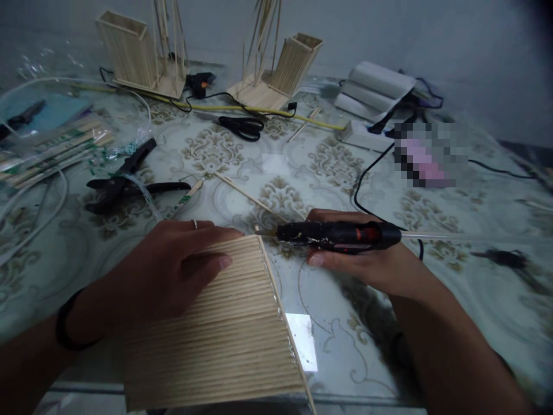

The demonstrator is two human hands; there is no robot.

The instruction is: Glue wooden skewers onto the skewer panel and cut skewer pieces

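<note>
A flat panel of glued bamboo sticks (224, 334) lies on the glass-topped table in front of me. My left hand (173, 271) rests flat on its upper left part, fingers stretched out, a ring on one finger. My right hand (367, 262) grips a black glue gun (341, 236), held level. The gun's nozzle touches the panel's top right corner, where a single stick (280, 311) runs along the right edge. A clear glue stick pokes out of the gun's back to the right.
Black cutters (125, 184) and packs of sticks (52, 153) lie at the left. Black scissors (242, 127), a second glue gun (199, 83) and two stick-built structures (138, 55) stand at the back. A power strip (360, 135) and cables sit at the right.
</note>
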